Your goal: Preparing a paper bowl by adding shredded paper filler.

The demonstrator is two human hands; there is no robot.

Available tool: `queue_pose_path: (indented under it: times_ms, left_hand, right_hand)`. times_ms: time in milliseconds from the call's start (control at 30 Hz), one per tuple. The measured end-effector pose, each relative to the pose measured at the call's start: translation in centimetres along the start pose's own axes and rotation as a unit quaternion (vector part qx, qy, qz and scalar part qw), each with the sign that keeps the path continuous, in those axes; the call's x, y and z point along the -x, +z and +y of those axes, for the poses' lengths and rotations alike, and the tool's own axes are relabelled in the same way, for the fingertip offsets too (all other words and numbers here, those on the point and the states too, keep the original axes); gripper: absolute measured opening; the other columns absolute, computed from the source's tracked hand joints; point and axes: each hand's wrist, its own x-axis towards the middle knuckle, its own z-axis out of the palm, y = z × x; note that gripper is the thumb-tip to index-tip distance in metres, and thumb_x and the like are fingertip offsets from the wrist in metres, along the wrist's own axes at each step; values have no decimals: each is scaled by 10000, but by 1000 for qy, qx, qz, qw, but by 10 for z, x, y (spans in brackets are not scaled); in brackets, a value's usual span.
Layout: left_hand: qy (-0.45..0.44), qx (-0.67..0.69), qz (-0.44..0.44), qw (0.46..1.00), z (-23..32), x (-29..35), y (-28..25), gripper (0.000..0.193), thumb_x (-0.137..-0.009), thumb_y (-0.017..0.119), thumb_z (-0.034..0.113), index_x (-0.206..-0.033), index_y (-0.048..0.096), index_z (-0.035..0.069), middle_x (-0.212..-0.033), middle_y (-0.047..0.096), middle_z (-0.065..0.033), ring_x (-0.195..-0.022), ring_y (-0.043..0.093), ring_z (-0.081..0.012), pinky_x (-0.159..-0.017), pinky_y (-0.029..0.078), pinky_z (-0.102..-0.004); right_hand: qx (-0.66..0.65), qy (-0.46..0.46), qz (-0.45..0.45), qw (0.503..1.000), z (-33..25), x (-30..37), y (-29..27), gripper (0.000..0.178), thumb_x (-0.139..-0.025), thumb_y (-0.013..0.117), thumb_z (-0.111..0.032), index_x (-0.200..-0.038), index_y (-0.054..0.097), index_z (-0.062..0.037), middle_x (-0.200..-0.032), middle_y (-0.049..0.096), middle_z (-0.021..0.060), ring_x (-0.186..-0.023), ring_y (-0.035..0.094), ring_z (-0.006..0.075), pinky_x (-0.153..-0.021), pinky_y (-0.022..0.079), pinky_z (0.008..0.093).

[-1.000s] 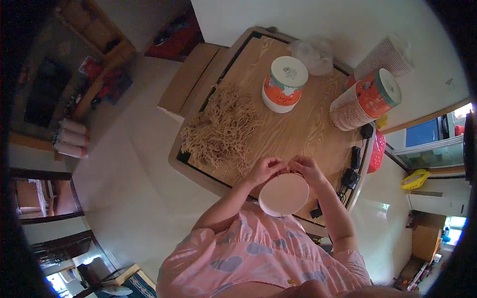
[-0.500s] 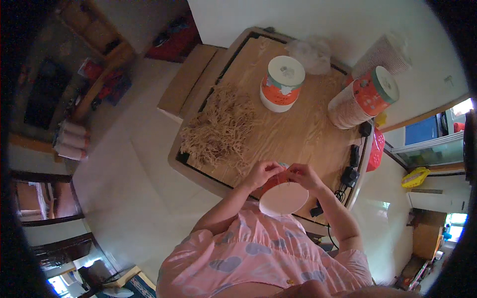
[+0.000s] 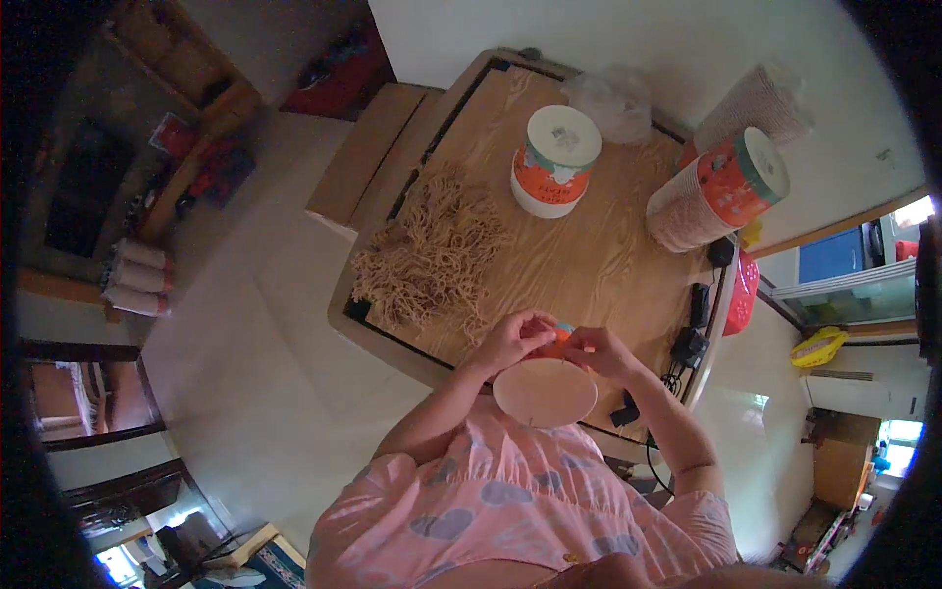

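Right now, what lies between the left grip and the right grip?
In the head view, the orange side of a paper tub shows between the left grip and the right grip; finer detail there is too small to tell.

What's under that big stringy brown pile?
The pile rests on the wooden tabletop, visible around its edges. Anything else hidden underneath is covered, so I can't tell.

Your left forearm [image 3: 432, 417] and right forearm [image 3: 675, 422] angle forward and inward, converging ahead of your body. Your left hand [image 3: 520, 339] and right hand [image 3: 600, 351] sit near each other, slightly apart. Fingers [image 3: 528, 318] are curled on both; fingertip closure is too small to tell.
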Motion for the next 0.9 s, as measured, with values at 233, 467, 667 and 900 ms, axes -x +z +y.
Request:
queue_pose_path:
  times_ms: [233,467,667,900]
  left_hand:
    - [70,-227,-108,965,2,-3,-7,133,-716,665,77,-819,619,7,-810,629,-64,-788,595,-153,-716,467,-288]
    - [133,-313,-111,934,6,-5,0,167,-706,660,95,-845,604,20,-832,608,-96,-791,591,-254,-695,467,-326]
    - [149,-403,-162,888,2,-2,5,257,-773,566,80,-1019,523,21,-998,537,-140,-913,539,-309,-774,452,-369]
    - [184,-399,-153,885,1,3,7,253,-776,528,43,-1023,497,1,-1010,523,-165,-928,522,-329,-788,442,-381]
  right_hand:
    - [-7,-43,10,999,7,-3,2,146,-792,616,-144,-838,612,-6,-715,559,10,-689,515,97,-644,426,255]
    - [-71,-35,-19,997,13,-5,1,172,-791,628,-169,-833,609,-4,-714,554,6,-624,488,74,-555,405,232]
    - [29,-71,-56,995,12,-9,-6,170,-787,632,-195,-870,613,-48,-763,590,9,-690,525,92,-604,443,264]
    - [189,-80,-90,975,-5,-7,-4,175,-759,641,-189,-793,584,-27,-730,556,40,-651,502,118,-570,415,274]
